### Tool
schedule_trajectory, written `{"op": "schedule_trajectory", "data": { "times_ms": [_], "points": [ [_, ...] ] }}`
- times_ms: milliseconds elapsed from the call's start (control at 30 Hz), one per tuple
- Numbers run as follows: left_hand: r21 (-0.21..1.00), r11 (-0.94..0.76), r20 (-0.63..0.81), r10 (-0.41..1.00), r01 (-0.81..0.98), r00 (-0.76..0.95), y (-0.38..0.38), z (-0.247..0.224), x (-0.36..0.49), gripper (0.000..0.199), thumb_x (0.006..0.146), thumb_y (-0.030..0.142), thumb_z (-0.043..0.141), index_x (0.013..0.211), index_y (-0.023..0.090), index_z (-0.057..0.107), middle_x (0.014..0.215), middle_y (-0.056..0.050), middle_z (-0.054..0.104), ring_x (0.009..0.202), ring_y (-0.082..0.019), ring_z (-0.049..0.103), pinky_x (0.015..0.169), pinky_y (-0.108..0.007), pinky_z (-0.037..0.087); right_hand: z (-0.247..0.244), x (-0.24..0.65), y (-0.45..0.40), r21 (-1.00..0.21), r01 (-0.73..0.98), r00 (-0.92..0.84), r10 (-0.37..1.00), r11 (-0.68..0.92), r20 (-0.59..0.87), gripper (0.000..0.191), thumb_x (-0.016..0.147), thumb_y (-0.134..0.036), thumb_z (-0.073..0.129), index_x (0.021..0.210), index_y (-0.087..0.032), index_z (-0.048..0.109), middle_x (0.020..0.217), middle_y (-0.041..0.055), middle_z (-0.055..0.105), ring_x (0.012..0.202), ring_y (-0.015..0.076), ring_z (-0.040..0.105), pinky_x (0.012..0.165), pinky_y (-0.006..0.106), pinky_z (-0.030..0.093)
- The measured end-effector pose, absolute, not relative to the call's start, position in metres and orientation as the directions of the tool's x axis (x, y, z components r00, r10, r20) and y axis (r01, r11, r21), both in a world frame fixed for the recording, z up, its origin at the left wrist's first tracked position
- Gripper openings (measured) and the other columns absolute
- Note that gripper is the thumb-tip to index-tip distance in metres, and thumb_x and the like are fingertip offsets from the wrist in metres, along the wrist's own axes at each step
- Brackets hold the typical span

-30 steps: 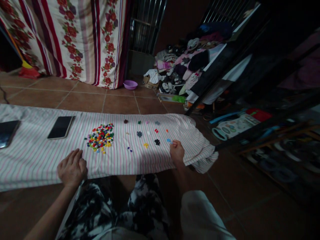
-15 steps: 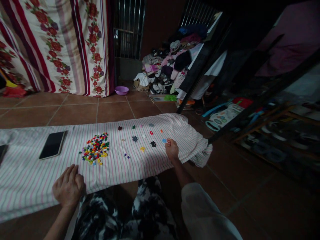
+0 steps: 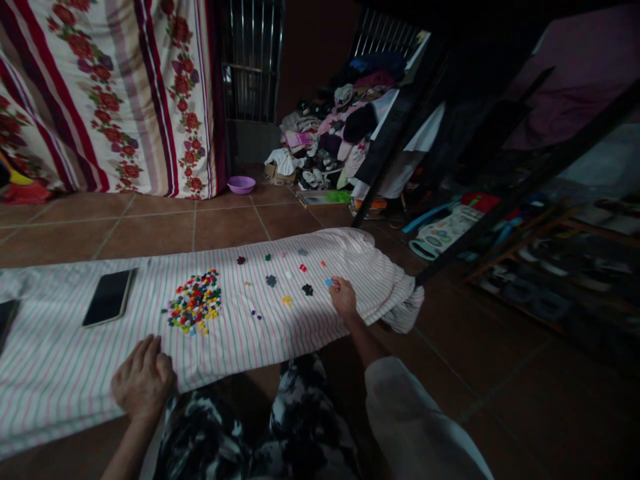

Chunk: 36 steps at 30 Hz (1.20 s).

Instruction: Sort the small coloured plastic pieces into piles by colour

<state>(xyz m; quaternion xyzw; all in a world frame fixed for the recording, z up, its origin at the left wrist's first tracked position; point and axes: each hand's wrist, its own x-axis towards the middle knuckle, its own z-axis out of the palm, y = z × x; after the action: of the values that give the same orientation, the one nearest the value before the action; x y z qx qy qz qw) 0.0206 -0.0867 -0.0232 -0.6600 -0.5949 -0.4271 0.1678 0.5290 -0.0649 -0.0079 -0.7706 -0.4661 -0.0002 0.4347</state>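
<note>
My right hand [image 3: 344, 297] is over the right part of the striped cloth [image 3: 230, 357], its fingers pinched together against a few light blue pieces [image 3: 329, 282]. Whatever sits between the fingertips is too small to make out. Resting near the cloth's front edge, my left hand [image 3: 143, 379] has its fingers stretched out and holds nothing. Beyond it lies a mixed heap of small coloured pieces [image 3: 196, 301]. Between heap and right hand are small single-colour groups, among them black pieces [image 3: 307, 290], yellow pieces [image 3: 287, 301], dark grey pieces [image 3: 271, 281] and red pieces [image 3: 303, 268].
A phone [image 3: 109, 297] lies left of the heap, and another dark device [image 3: 7, 319] shows at the left edge. On the tiled floor behind stand a purple basin [image 3: 241, 185] and a pile of clothes [image 3: 345, 127]. A dark post [image 3: 385, 173] rises beyond the cloth.
The view has shifted slightly, so the heap, phone and left hand appear a little lower and further right. My right hand stays pinched beside the light blue pieces.
</note>
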Motion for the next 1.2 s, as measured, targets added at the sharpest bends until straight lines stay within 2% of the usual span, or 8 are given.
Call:
{"op": "schedule_trajectory", "data": {
  "times_ms": [133, 333, 500, 633, 800, 900, 1067, 1200],
  "points": [
    [0.300, -0.230, 0.763, 0.641, 0.926, -0.088, -0.087, -0.024, 0.021, 0.032, 0.078, 0.020, 0.056, 0.108, 0.024, 0.066, 0.109, -0.009, 0.073, 0.103, -0.028, 0.064, 0.082, -0.041, 0.040, -0.007, 0.528, -0.068, -0.695, 0.694, 0.595, 0.691, -0.187, 0.409, 0.029, 0.072, -0.027, 0.050, 0.092, -0.016, 0.068, 0.089, 0.0129, 0.069, 0.082, 0.0236, 0.062, 0.083, 0.040, 0.052],
    [0.239, -0.229, 0.763, 0.646, 0.944, -0.036, -0.087, -0.026, 0.019, 0.034, 0.080, 0.020, 0.054, 0.112, 0.021, 0.064, 0.115, -0.013, 0.071, 0.106, -0.029, 0.063, 0.084, -0.041, 0.040, -0.002, 0.518, -0.070, -0.671, 0.725, 0.599, 0.626, -0.159, 0.499, 0.030, 0.077, -0.029, 0.048, 0.095, -0.017, 0.068, 0.092, 0.0132, 0.067, 0.088, 0.0250, 0.059, 0.085, 0.041, 0.051],
    [0.307, -0.216, 0.750, 0.655, 0.927, -0.096, -0.086, -0.028, 0.020, 0.034, 0.080, 0.021, 0.054, 0.112, 0.022, 0.065, 0.116, -0.011, 0.071, 0.108, -0.027, 0.063, 0.087, -0.041, 0.039, 0.013, 0.494, -0.060, -0.660, 0.749, 0.527, 0.654, -0.057, 0.543, 0.031, 0.080, -0.031, 0.049, 0.098, -0.015, 0.069, 0.089, 0.0115, 0.064, 0.079, 0.0220, 0.058, 0.082, 0.040, 0.052],
    [0.320, -0.217, 0.752, 0.651, 0.922, -0.108, -0.085, -0.031, 0.020, 0.033, 0.080, 0.021, 0.054, 0.111, 0.022, 0.066, 0.116, -0.010, 0.071, 0.109, -0.026, 0.063, 0.090, -0.041, 0.039, 0.023, 0.457, -0.047, -0.649, 0.757, 0.410, 0.717, 0.077, 0.564, 0.028, 0.083, -0.032, 0.049, 0.097, -0.018, 0.069, 0.089, 0.0085, 0.063, 0.076, 0.0193, 0.058, 0.078, 0.036, 0.053],
    [0.271, -0.190, 0.754, 0.651, 0.944, -0.085, -0.084, -0.032, 0.020, 0.032, 0.082, 0.021, 0.053, 0.112, 0.019, 0.067, 0.116, -0.011, 0.072, 0.110, -0.026, 0.063, 0.092, -0.040, 0.038, 0.025, 0.389, -0.038, -0.652, 0.707, 0.206, 0.803, 0.273, 0.560, 0.025, 0.086, -0.029, 0.050, 0.098, -0.020, 0.070, 0.094, 0.0072, 0.064, 0.075, 0.0159, 0.059, 0.072, 0.030, 0.052],
    [0.262, -0.177, 0.748, 0.659, 0.949, -0.083, -0.085, -0.033, 0.020, 0.033, 0.083, 0.021, 0.052, 0.112, 0.018, 0.067, 0.117, -0.012, 0.072, 0.111, -0.026, 0.063, 0.092, -0.041, 0.038, 0.022, 0.347, -0.039, -0.667, 0.670, 0.068, 0.867, 0.327, 0.493, 0.022, 0.087, -0.023, 0.051, 0.099, -0.022, 0.070, 0.093, 0.0049, 0.064, 0.074, 0.0142, 0.059, 0.070, 0.026, 0.051],
    [0.351, -0.178, 0.700, 0.702, 0.919, -0.131, -0.085, -0.033, 0.021, 0.034, 0.084, 0.022, 0.052, 0.113, 0.018, 0.067, 0.119, -0.013, 0.070, 0.115, -0.028, 0.061, 0.095, -0.043, 0.037, 0.017, 0.291, -0.042, -0.668, 0.623, -0.159, 0.902, 0.406, 0.400, 0.023, 0.088, -0.015, 0.052, 0.101, -0.022, 0.070, 0.096, 0.0035, 0.064, 0.076, 0.0130, 0.061, 0.071, 0.024, 0.051],
    [0.342, -0.172, 0.696, 0.707, 0.924, -0.126, -0.086, -0.031, 0.021, 0.033, 0.084, 0.022, 0.051, 0.112, 0.017, 0.068, 0.119, -0.013, 0.071, 0.115, -0.028, 0.061, 0.095, -0.043, 0.037, 0.014, 0.264, -0.038, -0.646, 0.643, -0.245, 0.910, 0.410, 0.334, 0.024, 0.086, -0.011, 0.054, 0.100, -0.022, 0.071, 0.097, 0.0030, 0.064, 0.077, 0.0129, 0.061, 0.076, 0.026, 0.051]
  ]
}}
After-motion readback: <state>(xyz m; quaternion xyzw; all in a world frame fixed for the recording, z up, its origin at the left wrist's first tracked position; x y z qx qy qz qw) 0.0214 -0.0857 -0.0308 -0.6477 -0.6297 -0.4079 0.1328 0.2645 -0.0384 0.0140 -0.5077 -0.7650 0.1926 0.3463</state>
